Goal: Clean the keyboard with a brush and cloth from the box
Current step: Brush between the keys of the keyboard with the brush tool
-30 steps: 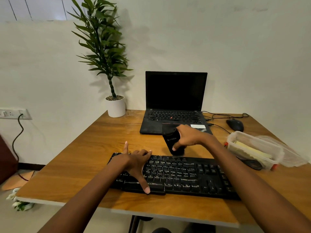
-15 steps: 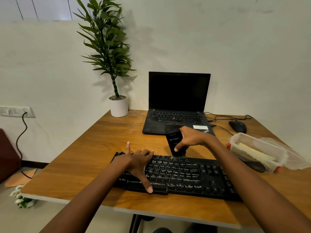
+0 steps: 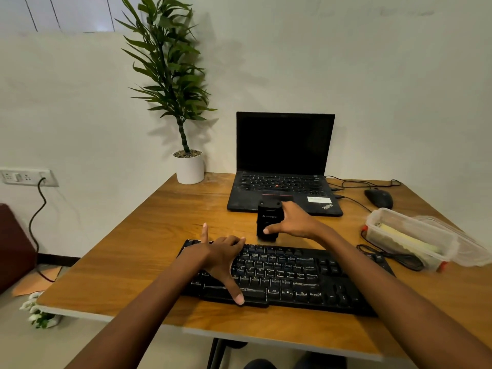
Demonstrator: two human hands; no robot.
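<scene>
Right grip [image 3: 294, 225] curled round brush [image 3: 267, 217] behind keyboard [image 3: 292, 278]; left grip [image 3: 221, 255] spread over keys, thumb at front edge

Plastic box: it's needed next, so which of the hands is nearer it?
Right. The right hand, gripping the brush, is left of the plastic box; the left hand rests farther left on the keyboard.

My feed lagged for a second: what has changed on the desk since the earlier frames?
The right hand still grips the black brush, which has slid a little left along the keyboard's far edge; its lower end, on the top key row half a second ago, now sits just behind that edge. The left hand stays spread on the keyboard's left part. The laptop, box and mouse have not moved.
</scene>
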